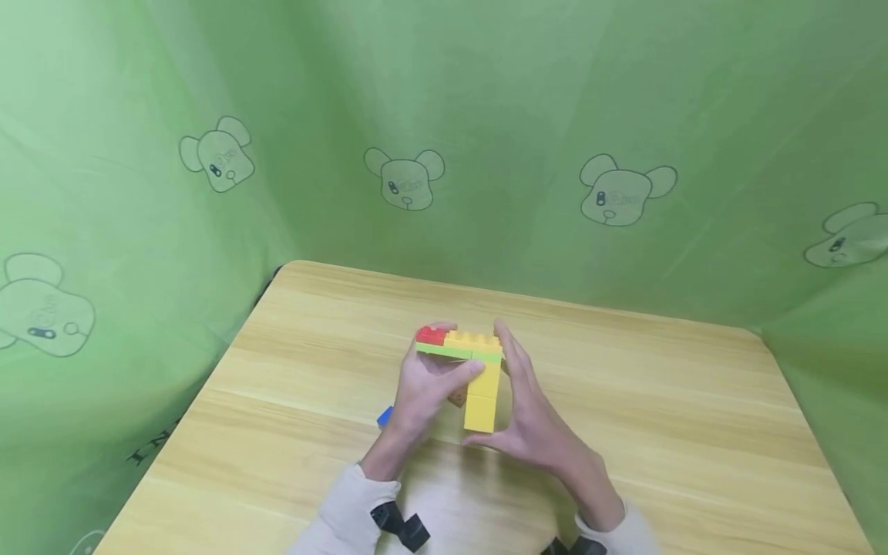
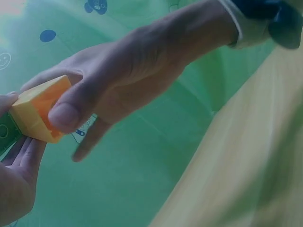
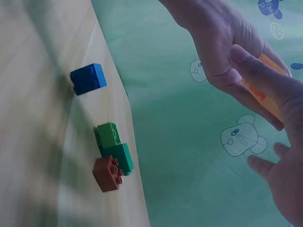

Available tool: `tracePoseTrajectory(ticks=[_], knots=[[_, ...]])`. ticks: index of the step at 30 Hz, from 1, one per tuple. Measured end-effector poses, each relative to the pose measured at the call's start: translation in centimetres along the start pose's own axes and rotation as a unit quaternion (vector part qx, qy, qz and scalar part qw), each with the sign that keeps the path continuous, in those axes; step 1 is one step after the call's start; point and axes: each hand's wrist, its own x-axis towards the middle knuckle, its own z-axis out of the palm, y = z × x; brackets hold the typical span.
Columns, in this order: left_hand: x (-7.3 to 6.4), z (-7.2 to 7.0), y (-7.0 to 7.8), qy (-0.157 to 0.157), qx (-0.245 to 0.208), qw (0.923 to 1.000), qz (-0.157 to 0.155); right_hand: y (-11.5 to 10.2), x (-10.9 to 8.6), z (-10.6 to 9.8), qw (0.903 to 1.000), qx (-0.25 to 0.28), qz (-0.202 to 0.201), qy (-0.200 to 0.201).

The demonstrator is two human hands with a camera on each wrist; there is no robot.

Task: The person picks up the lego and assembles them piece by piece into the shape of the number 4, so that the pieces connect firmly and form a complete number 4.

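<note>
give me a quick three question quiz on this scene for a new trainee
1. True or false: the blue block touches the brown block.
2. In the head view, which colour tops the left end of the held block build: a) red, b) blue, c) white?
3. Fill in: in the right wrist view, the neighbouring blocks closest to the brown one are ___.
Key: 1 false; 2 a; 3 green.

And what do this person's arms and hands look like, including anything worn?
The left hand and right hand wear no gloves. The pale, off-white left sleeve and right sleeve end near the wrists. Black, blocky gear sits at each cuff: a left device and a right device, partly cut off. No cables show.
</note>
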Motion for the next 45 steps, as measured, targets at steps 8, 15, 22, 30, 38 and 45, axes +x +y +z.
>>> tracePoseTrajectory(ticks=[8, 15, 22, 30, 38, 45], knots=[[-0.3, 0.4, -0.1, 0.002, -0.011, 0.9998, -0.016, 0.5, 1.0, -0.4, 0.9947, 0.022, -0.099, 0.019], [-0.2, 0.4, -0.1, -0.006, -0.009, 0.9999, -0.012, 0.7, 1.2, -0.3, 0.9923, 0.047, -0.110, 0.034], [-0.5, 0.2, -0.1, -0.054, -0.019, 0.9981, -0.025, 0.7, 1.3, -0.4, 0.9921, 0.046, -0.108, 0.045], [-0.8, -0.3, 0.0, -0.106, 0.038, 0.9916, -0.063, 0.7, 1.3, -0.5, 0.9948, 0.002, -0.095, 0.037], [-0.3, -0.9, 0.5, -0.057, 0.017, 0.9978, -0.027, 1.0, 1.2, 0.2, 0.9995, -0.004, -0.031, 0.010], [0.0, -2.0, 1.0, -0.024, 0.014, 0.9995, -0.016, 2.8, 1.0, 1.2, 0.9975, 0.068, 0.018, 0.008]])
